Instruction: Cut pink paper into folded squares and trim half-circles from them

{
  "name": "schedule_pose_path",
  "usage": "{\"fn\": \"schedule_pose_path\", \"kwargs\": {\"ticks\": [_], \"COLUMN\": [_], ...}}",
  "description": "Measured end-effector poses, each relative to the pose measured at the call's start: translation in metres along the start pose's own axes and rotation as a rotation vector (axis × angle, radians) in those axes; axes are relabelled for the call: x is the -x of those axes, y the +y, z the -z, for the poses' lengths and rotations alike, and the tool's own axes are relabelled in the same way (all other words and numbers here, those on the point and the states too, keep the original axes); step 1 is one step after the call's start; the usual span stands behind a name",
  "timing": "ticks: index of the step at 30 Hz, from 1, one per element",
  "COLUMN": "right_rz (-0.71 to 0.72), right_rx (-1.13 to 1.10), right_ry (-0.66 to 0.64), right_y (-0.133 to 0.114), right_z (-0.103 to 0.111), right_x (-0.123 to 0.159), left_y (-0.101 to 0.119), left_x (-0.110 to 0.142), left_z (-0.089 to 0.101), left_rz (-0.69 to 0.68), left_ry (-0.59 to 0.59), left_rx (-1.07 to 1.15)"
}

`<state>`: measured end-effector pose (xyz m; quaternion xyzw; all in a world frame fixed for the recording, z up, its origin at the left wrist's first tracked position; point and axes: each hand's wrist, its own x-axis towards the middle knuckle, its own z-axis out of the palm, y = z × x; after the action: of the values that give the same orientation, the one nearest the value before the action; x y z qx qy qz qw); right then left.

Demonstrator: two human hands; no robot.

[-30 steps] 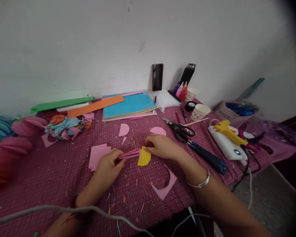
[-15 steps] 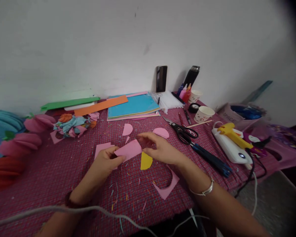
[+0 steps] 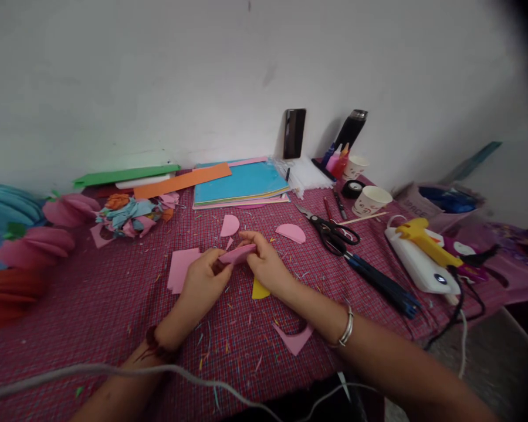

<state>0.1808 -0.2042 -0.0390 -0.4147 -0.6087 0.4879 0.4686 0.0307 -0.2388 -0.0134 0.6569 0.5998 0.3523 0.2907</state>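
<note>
Between my two hands is a piece of pink paper (image 3: 237,254), seen nearly edge-on. My left hand (image 3: 206,279) pinches its left end, and my right hand (image 3: 264,261) has fingers and thumb closed at its right end. Under my right wrist lies a yellow half-round paper (image 3: 259,289), partly covered. Pink rectangular sheets (image 3: 181,271) rest beside my left hand. Beyond the hands are two pink half-round pieces, one upright (image 3: 230,225) and one lying flat (image 3: 291,232). A pink offcut with a curved cut (image 3: 294,340) sits below my right forearm.
Black-handled scissors (image 3: 332,231) and a blue-black tool (image 3: 382,284) lie to the right, near a yellow glue gun (image 3: 431,240) on a white power strip (image 3: 422,264). Crumpled paper scraps (image 3: 134,215) and paper pumpkins (image 3: 35,246) are at left. A pale cable (image 3: 167,369) crosses the front.
The pink paper has tilted from face-up to nearly edge-on. My right hand has closed onto its right end and moved left, while the left hand has shifted slightly right.
</note>
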Motion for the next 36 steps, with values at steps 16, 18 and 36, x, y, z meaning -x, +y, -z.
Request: {"fn": "schedule_pose_path", "kwargs": {"ticks": [16, 18, 36], "right_rz": [0.09, 0.11, 0.64], "right_rx": [0.538, 0.405, 0.92], "right_ry": [-0.091, -0.078, -0.952], "right_y": [-0.017, -0.023, -0.042], "right_z": [0.018, 0.024, 0.067], "right_x": [-0.008, -0.009, -0.009], "left_y": [0.0, 0.005, 0.009], "left_x": [-0.003, -0.003, 0.0], "left_z": [0.004, 0.009, 0.045], "left_rz": [0.027, 0.12, 0.664], "left_ry": [0.02, 0.023, -0.084], "left_rx": [-0.068, 0.08, 1.175]}}
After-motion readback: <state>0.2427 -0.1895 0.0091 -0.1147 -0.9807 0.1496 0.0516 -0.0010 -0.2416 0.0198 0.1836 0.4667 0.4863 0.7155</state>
